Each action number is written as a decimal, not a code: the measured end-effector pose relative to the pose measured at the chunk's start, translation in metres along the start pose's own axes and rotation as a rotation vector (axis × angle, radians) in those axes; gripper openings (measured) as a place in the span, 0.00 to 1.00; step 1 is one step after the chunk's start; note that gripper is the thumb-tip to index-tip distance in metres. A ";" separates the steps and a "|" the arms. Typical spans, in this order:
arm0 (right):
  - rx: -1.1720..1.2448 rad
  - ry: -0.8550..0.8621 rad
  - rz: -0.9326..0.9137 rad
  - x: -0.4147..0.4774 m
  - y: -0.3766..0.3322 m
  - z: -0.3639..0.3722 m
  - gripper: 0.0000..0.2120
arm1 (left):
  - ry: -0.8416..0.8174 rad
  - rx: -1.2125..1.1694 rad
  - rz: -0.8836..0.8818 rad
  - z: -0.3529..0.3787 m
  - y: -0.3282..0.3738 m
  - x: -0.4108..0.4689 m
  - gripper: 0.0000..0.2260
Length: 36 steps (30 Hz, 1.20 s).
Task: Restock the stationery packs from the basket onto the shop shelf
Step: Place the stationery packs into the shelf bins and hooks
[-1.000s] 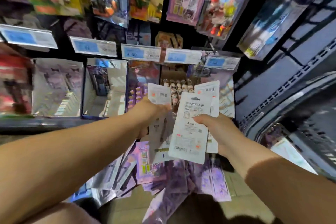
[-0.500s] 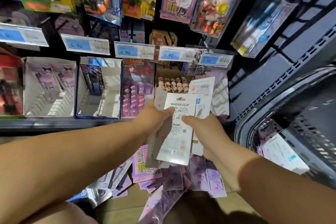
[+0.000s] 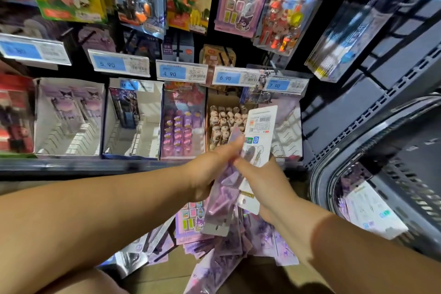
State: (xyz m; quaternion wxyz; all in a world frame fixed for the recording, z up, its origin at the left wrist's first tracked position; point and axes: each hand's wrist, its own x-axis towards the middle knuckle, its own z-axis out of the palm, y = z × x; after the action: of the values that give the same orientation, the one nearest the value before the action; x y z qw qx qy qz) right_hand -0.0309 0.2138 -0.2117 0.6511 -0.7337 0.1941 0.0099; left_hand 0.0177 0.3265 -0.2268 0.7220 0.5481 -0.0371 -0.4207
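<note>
My left hand [image 3: 210, 172] grips a purple binder-clip pack [image 3: 220, 200] that hangs down with its hang-hole end lowest. My right hand [image 3: 265, 179] holds a white-backed pack [image 3: 261, 126] upright, barcode side toward me, in front of the shelf's rightmost display box [image 3: 290, 126]. Both hands meet at mid-frame, just in front of the shelf edge [image 3: 95, 166]. The dark basket [image 3: 334, 174] sits at the right, with more packs [image 3: 370, 210] inside it.
Open display boxes line the shelf: two white ones [image 3: 69, 122] on the left, a purple eraser box [image 3: 182, 126] and a brown box of small figures [image 3: 224, 119]. Price tags [image 3: 181, 71] hang above. Several purple packs [image 3: 214, 250] lie heaped on the floor below.
The packs, fanned with white backs toward me before, have been drawn together. The left-hand pack turned its purple front toward me and now hangs low. The view shifted closer to the shelf.
</note>
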 end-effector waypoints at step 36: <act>-0.036 -0.181 0.024 0.029 0.035 0.087 0.23 | 0.261 -0.221 0.222 -0.115 -0.022 -0.039 0.11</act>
State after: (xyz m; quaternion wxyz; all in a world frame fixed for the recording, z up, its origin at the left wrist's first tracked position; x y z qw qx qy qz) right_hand 0.0062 0.2872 -0.2657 0.6524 -0.7391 0.1429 0.0875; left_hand 0.0393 0.4380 -0.2741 0.8183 0.5079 0.0430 -0.2656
